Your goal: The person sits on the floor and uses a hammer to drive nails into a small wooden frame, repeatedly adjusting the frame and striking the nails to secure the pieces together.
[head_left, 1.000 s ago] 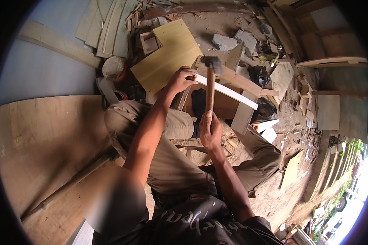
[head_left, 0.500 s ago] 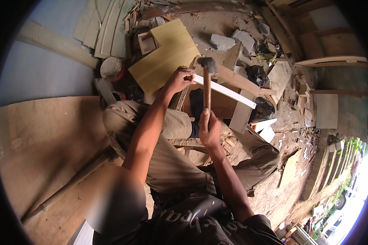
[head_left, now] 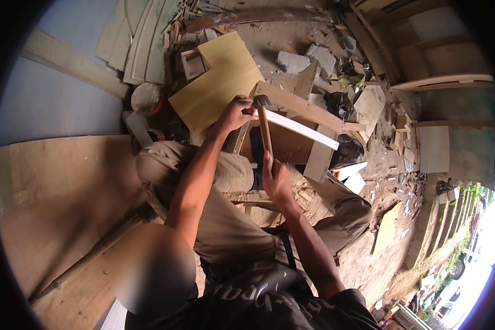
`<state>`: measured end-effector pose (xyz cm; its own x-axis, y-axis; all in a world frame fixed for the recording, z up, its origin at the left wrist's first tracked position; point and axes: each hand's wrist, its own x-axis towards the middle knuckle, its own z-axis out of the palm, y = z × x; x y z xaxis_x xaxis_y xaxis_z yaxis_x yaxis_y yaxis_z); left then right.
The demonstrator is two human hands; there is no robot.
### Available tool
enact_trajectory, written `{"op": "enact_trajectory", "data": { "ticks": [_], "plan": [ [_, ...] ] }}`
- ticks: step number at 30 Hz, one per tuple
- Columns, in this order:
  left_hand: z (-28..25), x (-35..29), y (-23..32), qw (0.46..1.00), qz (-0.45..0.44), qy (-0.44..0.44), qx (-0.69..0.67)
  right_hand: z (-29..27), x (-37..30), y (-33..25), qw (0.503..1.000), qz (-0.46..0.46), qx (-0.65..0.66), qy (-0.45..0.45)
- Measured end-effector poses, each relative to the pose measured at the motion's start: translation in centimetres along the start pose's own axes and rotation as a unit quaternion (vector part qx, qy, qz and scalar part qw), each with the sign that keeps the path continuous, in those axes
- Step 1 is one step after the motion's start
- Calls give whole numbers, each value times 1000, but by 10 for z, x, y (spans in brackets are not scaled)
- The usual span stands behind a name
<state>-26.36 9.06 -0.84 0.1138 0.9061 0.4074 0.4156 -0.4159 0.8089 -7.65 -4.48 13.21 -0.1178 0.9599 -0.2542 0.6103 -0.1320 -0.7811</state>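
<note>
My right hand [head_left: 276,180] is wrapped round the wooden handle of a hammer [head_left: 265,129], low on the grip. The hammer's dark head is at the left end of a narrow white strip [head_left: 302,132], close to my fingers. My left hand [head_left: 236,114] is closed at that same end of the strip, its fingertips pinched together; whether a nail is between them is too small to tell. Beneath the strip stands a wooden frame [head_left: 305,104] of boards, between my legs. The strip lies across it, slanting down to the right.
A yellowish L-shaped board [head_left: 220,77] lies beyond my left hand, with a small wooden box [head_left: 193,64] beside it. A bucket [head_left: 146,99] stands at the left. Concrete chunks [head_left: 293,62] and wood scraps litter the ground ahead. A large plywood sheet [head_left: 66,192] is at my left.
The hammer has swung down and left, its head now at the strip's left end by my left fingers. My right hand moved slightly left and lower; my left hand keeps its place at the strip.
</note>
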Motion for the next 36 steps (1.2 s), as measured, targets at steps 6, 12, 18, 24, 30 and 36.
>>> {"op": "enact_trajectory", "data": {
  "ticks": [6,12,18,24,30,36],
  "plan": [
    [0,-4,1,985,-112,11,-132,-7,-17,-9,997,52,50,-13],
    [3,-4,4,979,-156,0,-130,5,0,4,998,33,-44,-4],
    [9,-16,3,990,-117,39,-62,-11,-4,-15,994,36,101,-19],
    [9,-19,-13,988,-101,30,-109,-18,-8,-33,992,-72,103,20],
    [6,-18,-15,996,-58,40,-50,-4,-35,29,992,108,-51,-37],
    [3,-5,-7,993,-99,17,-58,1,-6,9,998,59,4,-10]
  ]
}}
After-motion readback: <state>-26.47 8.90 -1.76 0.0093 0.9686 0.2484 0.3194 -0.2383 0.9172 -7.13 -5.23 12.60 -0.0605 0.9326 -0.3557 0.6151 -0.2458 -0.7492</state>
